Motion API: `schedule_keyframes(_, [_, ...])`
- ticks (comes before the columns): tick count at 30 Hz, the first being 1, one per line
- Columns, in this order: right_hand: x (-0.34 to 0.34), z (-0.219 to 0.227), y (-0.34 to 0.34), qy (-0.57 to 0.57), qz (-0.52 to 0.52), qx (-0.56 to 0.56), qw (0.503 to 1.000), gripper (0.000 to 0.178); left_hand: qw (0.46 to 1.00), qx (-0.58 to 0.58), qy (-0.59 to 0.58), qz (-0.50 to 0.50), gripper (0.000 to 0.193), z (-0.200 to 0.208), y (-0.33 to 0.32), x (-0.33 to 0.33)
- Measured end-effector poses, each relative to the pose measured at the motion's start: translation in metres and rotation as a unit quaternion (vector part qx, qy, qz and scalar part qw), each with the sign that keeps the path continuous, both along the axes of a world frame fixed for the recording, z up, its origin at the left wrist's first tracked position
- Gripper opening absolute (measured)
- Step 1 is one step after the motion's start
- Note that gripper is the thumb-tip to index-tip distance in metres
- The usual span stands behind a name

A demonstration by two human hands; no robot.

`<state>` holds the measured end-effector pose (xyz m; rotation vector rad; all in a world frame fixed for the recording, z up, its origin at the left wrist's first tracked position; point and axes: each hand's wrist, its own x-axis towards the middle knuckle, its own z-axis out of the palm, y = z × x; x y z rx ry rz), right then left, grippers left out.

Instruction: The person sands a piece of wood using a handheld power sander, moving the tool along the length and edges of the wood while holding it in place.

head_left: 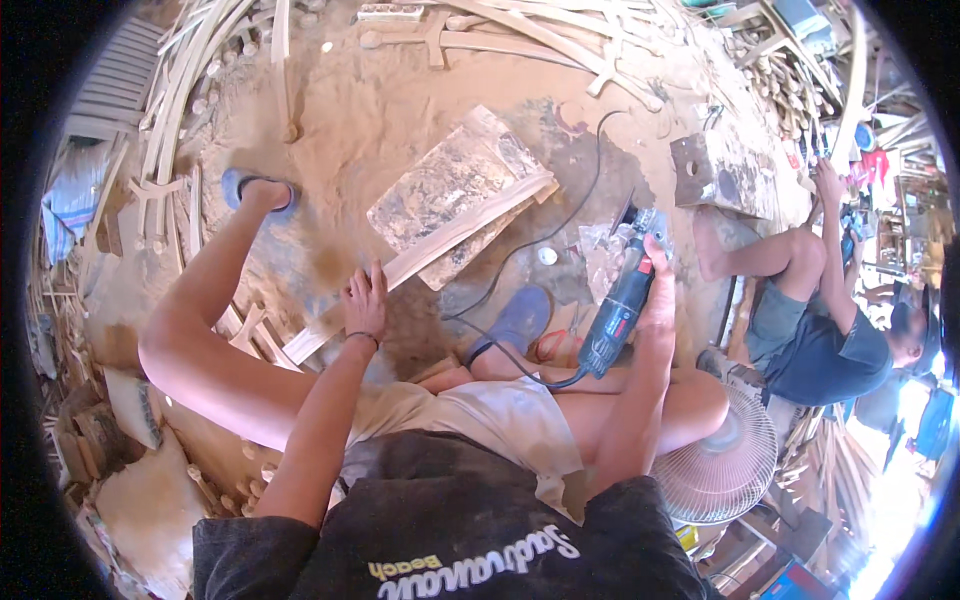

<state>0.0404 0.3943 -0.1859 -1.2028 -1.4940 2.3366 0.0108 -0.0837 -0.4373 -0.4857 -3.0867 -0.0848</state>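
My left hand [366, 302] grips a long, pale wooden blade-shaped piece [455, 228], its fingers over the upper face and its thumb hidden. The far part of that piece lies slanted across a worn, dusty wooden block [440, 180] on the ground. Its near end runs down beside my left leg. In my right hand [655, 285] is a dark blue-green angle grinder [620, 305], held around its body to the right of the block. The grinder's disc [627, 212] points away from me, apart from the wood. Whether it spins I cannot tell.
The grinder's dark cable [570, 222] loops over the ground beside the block. A round fan [725, 450] stands by my right knee. Another person [815, 335] sits at the right, near a second block [730, 170]. Several wooden sword shapes [500, 42] lie at the far side.
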Motion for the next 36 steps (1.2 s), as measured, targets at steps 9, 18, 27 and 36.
schedule_keyframes(9, [-0.01,0.005,-0.013,-0.008,0.015,-0.002,1.0,0.051,0.999,0.036,-0.027,0.019,0.057,0.009,0.002,0.002])
schedule_keyframes(18, [-0.006,-0.001,-0.006,-0.026,0.015,0.003,1.0,0.048,0.996,0.015,-0.084,0.012,0.057,0.027,0.003,-0.005])
schedule_keyframes(27, [-0.023,0.032,-0.04,0.009,0.102,0.435,0.895,0.081,0.915,0.23,-0.33,-0.04,0.044,0.066,-0.027,-0.067])
schedule_keyframes(36, [-0.038,0.042,-0.096,-0.09,0.294,0.572,0.761,0.08,0.865,0.195,-0.446,-0.12,0.033,0.051,-0.035,-0.075])
